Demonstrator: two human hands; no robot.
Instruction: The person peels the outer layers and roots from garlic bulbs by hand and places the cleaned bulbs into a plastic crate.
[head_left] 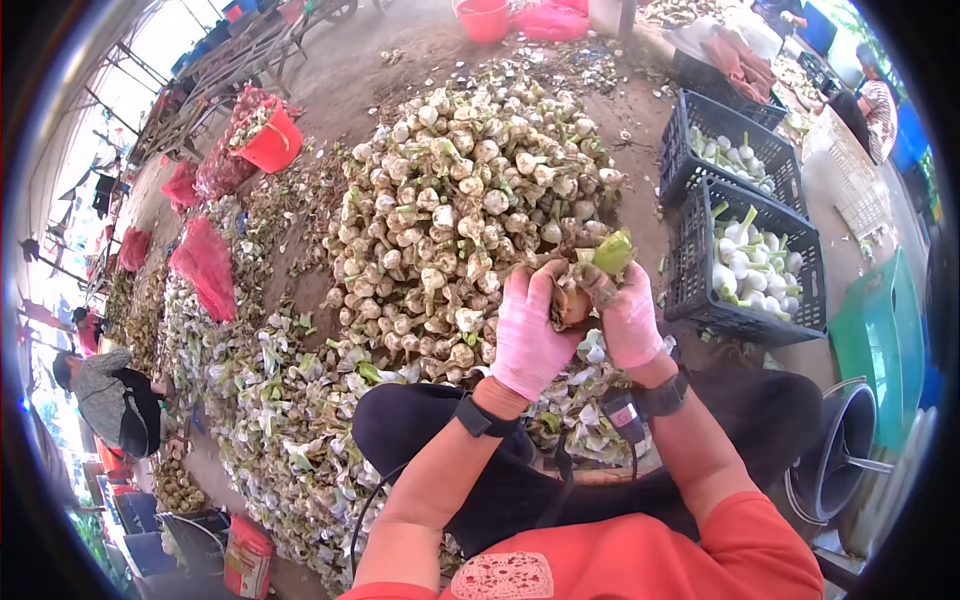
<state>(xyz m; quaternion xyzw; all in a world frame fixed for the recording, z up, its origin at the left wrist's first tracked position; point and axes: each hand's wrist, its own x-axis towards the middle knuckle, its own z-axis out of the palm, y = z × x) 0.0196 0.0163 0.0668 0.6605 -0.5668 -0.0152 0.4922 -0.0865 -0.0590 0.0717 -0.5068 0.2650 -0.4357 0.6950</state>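
In pink-and-white gloves, both my hands meet above the near edge of a large heap of unpeeled garlic [440, 220]. My left hand [532, 330] is closed around a brownish garlic bulb [572, 306], its thumb and fingers against the skin. My right hand [630, 318] grips the same bulb from the other side, near its green stalk end [611, 252]. Dry, dirty outer layers hang about the bulb, and the fingers partly hide it. Below my hands, a pile of peeled garlic skins [290, 440] spreads to the left.
To the right stand black crates [742, 262] with clean white garlic. Close by my knee are a grey bucket [835, 455] and a green bin [880, 345]. A red bucket [272, 140] and a pink mesh bag [205, 265] sit at left. Another person [115, 400] bends over at far left.
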